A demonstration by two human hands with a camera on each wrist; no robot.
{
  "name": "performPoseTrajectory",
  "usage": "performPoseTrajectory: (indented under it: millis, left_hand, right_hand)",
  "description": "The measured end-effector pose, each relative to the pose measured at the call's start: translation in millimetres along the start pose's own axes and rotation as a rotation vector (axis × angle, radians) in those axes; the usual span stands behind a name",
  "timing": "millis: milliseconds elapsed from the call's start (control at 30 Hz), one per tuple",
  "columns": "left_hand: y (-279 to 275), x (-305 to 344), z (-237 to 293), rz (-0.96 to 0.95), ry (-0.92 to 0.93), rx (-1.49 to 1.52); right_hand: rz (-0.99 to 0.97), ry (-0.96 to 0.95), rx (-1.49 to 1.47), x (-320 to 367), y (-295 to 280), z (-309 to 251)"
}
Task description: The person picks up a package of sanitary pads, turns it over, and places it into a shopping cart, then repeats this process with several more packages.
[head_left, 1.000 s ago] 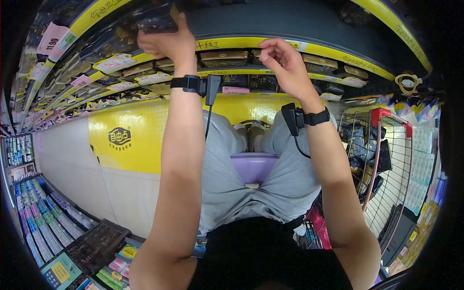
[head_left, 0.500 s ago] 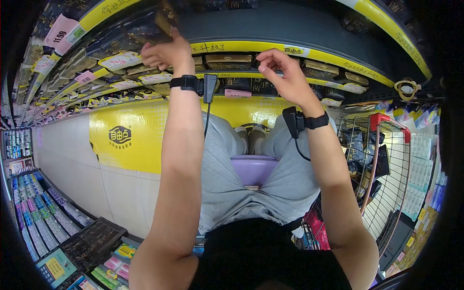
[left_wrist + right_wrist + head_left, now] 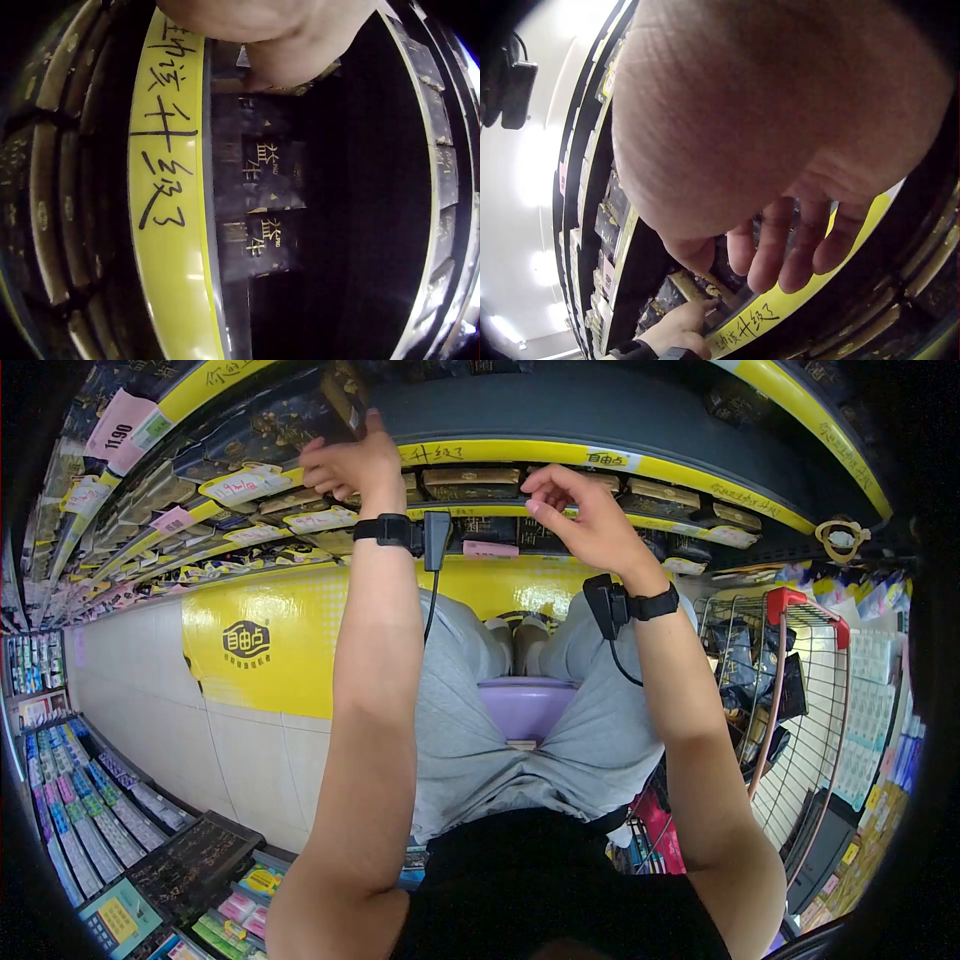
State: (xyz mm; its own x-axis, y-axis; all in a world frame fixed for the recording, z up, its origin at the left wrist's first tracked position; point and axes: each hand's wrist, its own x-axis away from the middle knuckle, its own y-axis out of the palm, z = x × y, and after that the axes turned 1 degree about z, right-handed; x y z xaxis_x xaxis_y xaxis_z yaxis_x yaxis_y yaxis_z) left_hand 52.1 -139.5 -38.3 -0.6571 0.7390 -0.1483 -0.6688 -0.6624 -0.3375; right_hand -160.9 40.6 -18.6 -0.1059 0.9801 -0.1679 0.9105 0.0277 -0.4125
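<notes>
My left hand point(image 3: 355, 468) is at the front edge of a shelf, beside a row of dark packages with gold print point(image 3: 270, 430). Its thumb points up along the gold-patterned end package point(image 3: 345, 400); the fingers bend loosely over the yellow shelf strip. The right wrist view shows this left hand point(image 3: 676, 330) right at the gold-sided package point(image 3: 688, 289). In front of the same strip point(image 3: 470, 453), my right hand point(image 3: 575, 510) hangs in the air with loosely bent fingers and nothing in it. Farther back on the shelf stand dark packages with gold characters point(image 3: 274, 176).
Lower shelves hold more packages point(image 3: 470, 484) behind price tags. A wire shopping cart point(image 3: 800, 710) with dark packs stands at the right. Between my legs is a purple stool point(image 3: 528, 710). A yellow mat point(image 3: 270, 645) covers the floor by the shelves.
My left hand has come down slightly, and its fingers have bent closer over the shelf strip. The right hand has drifted a little down and to the left, still holding nothing.
</notes>
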Motion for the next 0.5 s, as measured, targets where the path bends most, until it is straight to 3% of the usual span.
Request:
performPoseTrajectory:
  millis: [300,500]
  left_hand:
    - [-4,14,6,-0.066,-0.05,0.028]
    - [-20,46,17,-0.173,0.051,0.165]
  right_hand:
    - [-0.033,-0.011,0.046,0,1,1]
    - [-0.035,-0.011,0.06,0,3,3]
